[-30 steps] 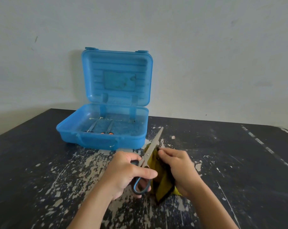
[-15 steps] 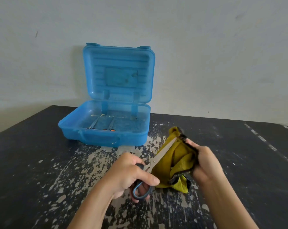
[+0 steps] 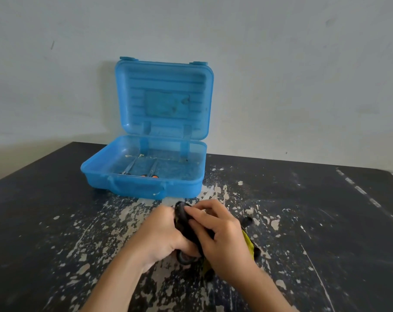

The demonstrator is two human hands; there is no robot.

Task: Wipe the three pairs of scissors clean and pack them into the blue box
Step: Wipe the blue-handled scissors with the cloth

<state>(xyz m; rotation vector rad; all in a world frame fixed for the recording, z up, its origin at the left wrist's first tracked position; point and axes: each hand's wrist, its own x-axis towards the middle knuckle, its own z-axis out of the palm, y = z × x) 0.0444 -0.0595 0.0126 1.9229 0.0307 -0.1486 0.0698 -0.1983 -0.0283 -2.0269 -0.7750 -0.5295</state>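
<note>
Head view: left hand (image 3: 159, 235) curled round scissors (image 3: 185, 260) handle, right hand (image 3: 222, 240) curled round cloth (image 3: 185, 221)

From my feed I see a black-painted desk (image 3: 55, 221) with a flat, matt top. The paint is badly worn, and pale chipped patches are scattered thickest across the middle and front. A pale broken streak (image 3: 360, 190) runs along the right side towards the near edge. A translucent blue plastic box (image 3: 143, 188) sits directly on the desk at the back, left of centre, its lid standing open. Near the front middle a yellow-green and black cloth (image 3: 249, 244) hangs low over the worn patch; I cannot tell whether it touches the desk.
</note>
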